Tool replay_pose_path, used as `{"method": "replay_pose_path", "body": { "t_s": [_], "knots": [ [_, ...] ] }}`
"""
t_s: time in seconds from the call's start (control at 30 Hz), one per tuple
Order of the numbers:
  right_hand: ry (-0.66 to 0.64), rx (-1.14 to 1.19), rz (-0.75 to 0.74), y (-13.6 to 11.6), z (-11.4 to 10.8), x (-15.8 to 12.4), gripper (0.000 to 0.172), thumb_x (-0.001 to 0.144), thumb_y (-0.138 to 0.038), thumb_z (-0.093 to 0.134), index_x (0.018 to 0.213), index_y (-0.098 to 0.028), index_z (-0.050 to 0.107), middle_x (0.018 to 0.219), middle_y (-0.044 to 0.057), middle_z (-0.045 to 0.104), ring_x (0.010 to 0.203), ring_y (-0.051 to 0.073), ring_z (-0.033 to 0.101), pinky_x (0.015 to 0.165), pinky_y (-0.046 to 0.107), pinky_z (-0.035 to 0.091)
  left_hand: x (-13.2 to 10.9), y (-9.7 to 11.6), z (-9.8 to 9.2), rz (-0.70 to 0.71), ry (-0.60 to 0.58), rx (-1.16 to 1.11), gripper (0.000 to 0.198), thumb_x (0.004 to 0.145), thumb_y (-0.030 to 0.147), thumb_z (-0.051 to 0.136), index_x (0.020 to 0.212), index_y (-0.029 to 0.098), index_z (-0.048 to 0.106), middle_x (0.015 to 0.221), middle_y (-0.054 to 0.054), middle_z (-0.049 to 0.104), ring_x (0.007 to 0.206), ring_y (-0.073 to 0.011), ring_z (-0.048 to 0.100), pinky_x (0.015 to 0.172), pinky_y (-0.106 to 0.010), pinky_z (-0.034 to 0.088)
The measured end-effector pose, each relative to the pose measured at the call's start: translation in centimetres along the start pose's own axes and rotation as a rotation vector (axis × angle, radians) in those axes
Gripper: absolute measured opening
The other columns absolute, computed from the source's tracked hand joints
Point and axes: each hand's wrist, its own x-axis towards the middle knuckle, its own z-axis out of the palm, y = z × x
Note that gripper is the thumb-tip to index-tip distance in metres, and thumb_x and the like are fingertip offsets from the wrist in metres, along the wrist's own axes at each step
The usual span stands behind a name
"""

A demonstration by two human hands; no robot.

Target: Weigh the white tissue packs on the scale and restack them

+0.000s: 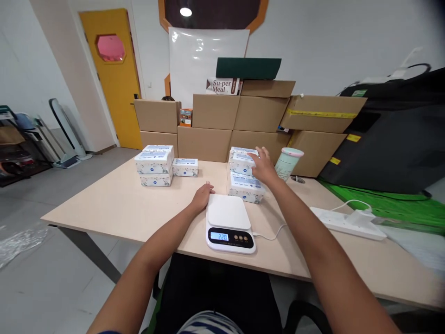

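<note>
A white kitchen scale point(229, 211) lies in front of me with its plate bare, its lit display seeming to read 220. My left hand point(202, 196) rests on the table against the scale's left side, fingers stretched out and holding nothing. Farther right, my right hand point(263, 167) grips the right end of a white tissue pack point(241, 163), thumb at its near side; some fingertips are hidden. That pack sits on another tissue pack point(245, 189). On the left stands a second stack of tissue packs point(155, 167), with a single tissue pack point(185, 168) beside it.
A mint-green tumbler point(287, 167) stands just right of my right hand. Cardboard boxes point(205, 143) line the table's back edge. A white power strip point(347, 222) lies at the right, and a white cable point(269, 238) runs from the scale. A large black bag point(392, 139) stands beyond.
</note>
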Motion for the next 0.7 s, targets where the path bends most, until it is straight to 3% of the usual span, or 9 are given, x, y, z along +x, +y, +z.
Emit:
{"method": "replay_pose_path", "body": {
  "t_s": [0.1, 0.17, 0.23, 0.5, 0.7],
  "knots": [
    [-0.258, -0.135, 0.022, 0.3, -0.3, 2.9, 0.092, 0.083, -0.012, 0.071, 0.172, -0.022, 0.047, 0.183, 0.018, 0.039, 0.172, 0.042, 0.032, 0.134, 0.062, 0.039, 0.1, -0.4, 0.0, -0.016, 0.016, -0.062, 0.074, 0.102, 0.084, 0.036, 0.106, 0.019, 0.071, 0.108, -0.015, 0.081, 0.111, -0.0294, 0.075, 0.112, -0.045, 0.054],
    [-0.355, -0.170, 0.041, 0.7, -0.1, 3.6, 0.096, 0.081, -0.011, 0.072, 0.173, -0.021, 0.045, 0.177, 0.020, 0.050, 0.164, 0.043, 0.046, 0.131, 0.060, 0.044, 0.3, -0.5, 0.1, -0.011, 0.025, -0.091, 0.077, 0.101, 0.087, 0.037, 0.105, 0.019, 0.071, 0.105, -0.014, 0.081, 0.107, -0.0282, 0.075, 0.109, -0.044, 0.056],
    [-0.370, -0.170, 0.021, 1.0, 0.2, 3.4, 0.096, 0.080, -0.010, 0.071, 0.172, -0.020, 0.046, 0.173, 0.020, 0.055, 0.159, 0.040, 0.054, 0.130, 0.056, 0.047, 0.3, -0.5, 0.1, 0.010, 0.049, -0.118, 0.078, 0.100, 0.088, 0.037, 0.103, 0.019, 0.072, 0.103, -0.014, 0.081, 0.104, -0.0275, 0.075, 0.106, -0.043, 0.058],
    [-0.364, -0.169, -0.042, 2.7, 0.0, 1.5, 0.090, 0.080, -0.005, 0.066, 0.168, -0.016, 0.049, 0.175, 0.022, 0.052, 0.161, 0.038, 0.052, 0.133, 0.055, 0.043, -0.4, 0.4, 0.1, 0.050, 0.204, -0.187, 0.068, 0.106, 0.076, 0.032, 0.100, 0.020, 0.071, 0.101, -0.015, 0.081, 0.103, -0.0278, 0.076, 0.106, -0.045, 0.059],
    [-0.383, -0.138, 0.051, 3.3, -0.8, 1.5, 0.080, 0.080, -0.020, 0.077, 0.157, -0.019, 0.057, 0.159, 0.021, 0.066, 0.141, 0.041, 0.066, 0.113, 0.049, 0.057, -0.6, 1.1, -0.1, 0.009, 0.235, -0.194, 0.066, 0.102, 0.079, 0.034, 0.097, 0.022, 0.068, 0.099, -0.014, 0.079, 0.102, -0.0287, 0.074, 0.104, -0.044, 0.057]
  ]
}}
